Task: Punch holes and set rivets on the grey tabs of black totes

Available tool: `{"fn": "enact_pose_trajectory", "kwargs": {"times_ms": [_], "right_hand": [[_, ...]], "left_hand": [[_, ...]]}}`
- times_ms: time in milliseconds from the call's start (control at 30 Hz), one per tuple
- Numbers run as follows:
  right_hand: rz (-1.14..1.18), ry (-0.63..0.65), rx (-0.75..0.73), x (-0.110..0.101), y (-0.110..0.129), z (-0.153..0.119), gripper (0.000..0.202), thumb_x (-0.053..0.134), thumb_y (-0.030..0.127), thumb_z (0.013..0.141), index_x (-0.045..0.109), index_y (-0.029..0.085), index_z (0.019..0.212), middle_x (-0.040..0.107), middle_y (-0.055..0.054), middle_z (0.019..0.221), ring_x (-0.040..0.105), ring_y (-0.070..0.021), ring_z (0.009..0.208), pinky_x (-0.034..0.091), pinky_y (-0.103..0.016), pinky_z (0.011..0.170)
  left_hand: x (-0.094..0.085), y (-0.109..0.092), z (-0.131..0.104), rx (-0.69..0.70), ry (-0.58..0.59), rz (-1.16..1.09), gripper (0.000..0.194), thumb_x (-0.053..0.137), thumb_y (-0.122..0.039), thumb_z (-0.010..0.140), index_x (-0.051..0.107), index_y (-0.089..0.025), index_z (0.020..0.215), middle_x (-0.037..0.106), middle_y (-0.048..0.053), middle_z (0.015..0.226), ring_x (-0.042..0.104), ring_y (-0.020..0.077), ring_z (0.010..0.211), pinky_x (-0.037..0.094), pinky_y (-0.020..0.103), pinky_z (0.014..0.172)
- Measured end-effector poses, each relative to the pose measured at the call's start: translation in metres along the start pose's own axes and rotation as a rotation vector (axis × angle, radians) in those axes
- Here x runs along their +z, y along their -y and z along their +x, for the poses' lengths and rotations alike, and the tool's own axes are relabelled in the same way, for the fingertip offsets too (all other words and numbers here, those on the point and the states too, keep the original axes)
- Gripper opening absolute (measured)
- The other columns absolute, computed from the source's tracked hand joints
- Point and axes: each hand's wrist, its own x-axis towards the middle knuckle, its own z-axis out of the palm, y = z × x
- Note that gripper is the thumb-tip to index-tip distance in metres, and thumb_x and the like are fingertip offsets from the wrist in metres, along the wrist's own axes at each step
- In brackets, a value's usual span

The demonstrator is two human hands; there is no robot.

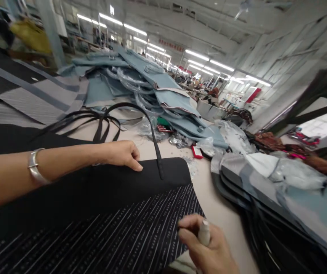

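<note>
A black bag panel, with a plain upper band and a striped, lettered lining below, lies in front of me. My left hand pinches its upper edge, thumb on the near face, fingers curled behind. A thin black strap arches up from that edge beside the hand. My right hand is closed near the panel's right side. Out of its fist pokes a pale, rounded, handle-like end; the rest is hidden in the fingers. Below this hand shows a pale greenish piece, partly cut off.
Beyond the panel, blue bag pieces with clear plastic are heaped on the pale table. A red-edged item and small scraps lie nearby. Grey and black pieces are stacked at right, striped grey pieces at left.
</note>
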Motion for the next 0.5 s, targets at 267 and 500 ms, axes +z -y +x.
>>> {"fn": "enact_pose_trajectory", "kwargs": {"times_ms": [267,500], "right_hand": [[-0.244,0.200,-0.017,0.014,-0.017,0.036,0.012,0.067,0.024,0.074,0.072,0.017,0.081,0.060,0.004,0.068,0.049,-0.0118,0.063,0.038,-0.025,0.061],[-0.292,0.273,0.062,0.018,-0.029,0.044,0.013,0.068,0.026,0.078,0.077,0.017,0.084,0.063,0.003,0.069,0.048,-0.0115,0.062,0.036,-0.025,0.060]], "left_hand": [[0.100,-0.011,0.050,0.061,0.211,-0.225,0.037,0.070,-0.056,0.063,0.064,-0.020,0.062,0.055,-0.002,0.057,0.046,0.0147,0.058,0.033,0.026,0.052],[0.101,-0.002,0.061,0.059,0.381,-0.249,0.026,0.081,-0.042,0.058,0.070,-0.020,0.066,0.061,-0.003,0.057,0.051,0.0145,0.059,0.034,0.025,0.055]]}}
